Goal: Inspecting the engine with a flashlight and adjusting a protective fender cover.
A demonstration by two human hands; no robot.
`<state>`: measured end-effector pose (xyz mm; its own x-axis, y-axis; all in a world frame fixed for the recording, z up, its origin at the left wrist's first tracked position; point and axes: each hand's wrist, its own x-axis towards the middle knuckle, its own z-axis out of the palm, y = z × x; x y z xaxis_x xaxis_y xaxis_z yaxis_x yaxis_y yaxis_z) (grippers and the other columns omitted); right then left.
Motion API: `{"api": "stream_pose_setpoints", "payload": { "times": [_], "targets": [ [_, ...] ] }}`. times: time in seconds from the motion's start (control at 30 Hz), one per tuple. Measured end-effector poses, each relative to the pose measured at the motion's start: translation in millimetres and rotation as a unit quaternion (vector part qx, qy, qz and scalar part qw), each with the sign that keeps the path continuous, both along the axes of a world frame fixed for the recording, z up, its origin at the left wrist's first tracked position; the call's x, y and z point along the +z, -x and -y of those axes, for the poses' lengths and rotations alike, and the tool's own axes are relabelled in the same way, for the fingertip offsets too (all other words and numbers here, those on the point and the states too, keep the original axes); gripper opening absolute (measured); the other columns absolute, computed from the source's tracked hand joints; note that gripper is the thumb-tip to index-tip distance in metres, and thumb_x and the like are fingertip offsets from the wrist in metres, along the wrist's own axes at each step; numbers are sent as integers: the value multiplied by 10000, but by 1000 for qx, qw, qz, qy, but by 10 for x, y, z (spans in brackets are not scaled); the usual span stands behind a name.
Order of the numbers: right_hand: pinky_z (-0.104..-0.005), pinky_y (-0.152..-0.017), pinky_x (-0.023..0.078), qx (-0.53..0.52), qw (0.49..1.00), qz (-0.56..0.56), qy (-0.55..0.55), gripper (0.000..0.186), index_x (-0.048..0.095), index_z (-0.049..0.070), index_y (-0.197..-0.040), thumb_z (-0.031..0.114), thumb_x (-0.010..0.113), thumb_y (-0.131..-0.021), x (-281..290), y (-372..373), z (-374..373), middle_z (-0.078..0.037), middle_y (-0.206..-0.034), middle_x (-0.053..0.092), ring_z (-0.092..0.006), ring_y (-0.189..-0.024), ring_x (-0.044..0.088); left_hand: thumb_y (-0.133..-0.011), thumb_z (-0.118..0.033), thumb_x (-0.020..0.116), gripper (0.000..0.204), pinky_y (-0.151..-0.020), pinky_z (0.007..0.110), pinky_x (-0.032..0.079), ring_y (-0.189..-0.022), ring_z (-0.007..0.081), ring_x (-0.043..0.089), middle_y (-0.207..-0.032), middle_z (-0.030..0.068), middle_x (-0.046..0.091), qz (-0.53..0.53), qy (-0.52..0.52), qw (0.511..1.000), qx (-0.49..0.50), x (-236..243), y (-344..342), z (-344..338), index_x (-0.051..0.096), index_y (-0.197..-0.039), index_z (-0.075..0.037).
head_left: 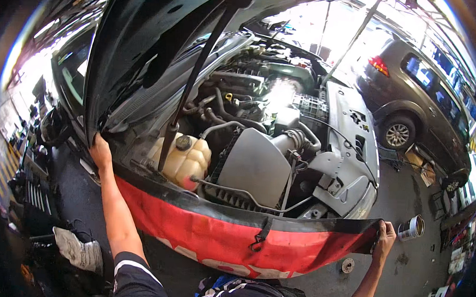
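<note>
A red fender cover (192, 216) with a black top edge is stretched along the near side of an open engine bay. White lettering runs low on it, and a black strap with a hook (258, 239) hangs at its front. My right hand (385, 239) is closed on the cover's right corner, beside the car's front end. Up by the base of the raised hood (130, 53), my left hand (101, 152) grips the cover's left end, its fingertips partly hidden. Between the hands are a yellowed coolant tank (189, 159) and a grey air filter box (256, 162).
A dark hood strut (196, 77) rises over the coolant tank. On the floor at right lie an open metal can (411, 228) and a small round metal part (347, 266). A brown SUV (426, 103) stands beyond. Pale cloth (79, 250) lies at lower left.
</note>
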<state>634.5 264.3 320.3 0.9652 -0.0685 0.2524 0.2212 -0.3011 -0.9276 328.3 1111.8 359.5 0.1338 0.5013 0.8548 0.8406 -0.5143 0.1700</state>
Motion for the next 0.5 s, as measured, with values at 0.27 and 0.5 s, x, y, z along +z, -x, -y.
{"api": "stream_pose_setpoints", "payload": {
  "times": [0.27, 0.5],
  "targets": [
    [-230, -608, 388, -36, 998, -1, 55, 252, 583, 19, -818, 196, 595, -996, 25, 35, 23, 36, -750, 541, -54, -678, 463, -959, -220, 553, 254, -857, 467, 542, -996, 398, 674, -1042, 217, 715, 21, 49, 998, 30, -19, -11, 25, 713, -1056, -48],
    [-220, -617, 366, 53, 998, 14, -24, 240, 560, 68, -841, 218, 570, -1028, -201, -51, 43, 64, -746, 497, -42, -686, 439, -916, -105, 549, 263, -930, 450, 517, -1054, 393, 658, -1135, 211, 696, 122, -46, 987, -95, -84, 22, -231, 667, -1117, 18]
  ]
}}
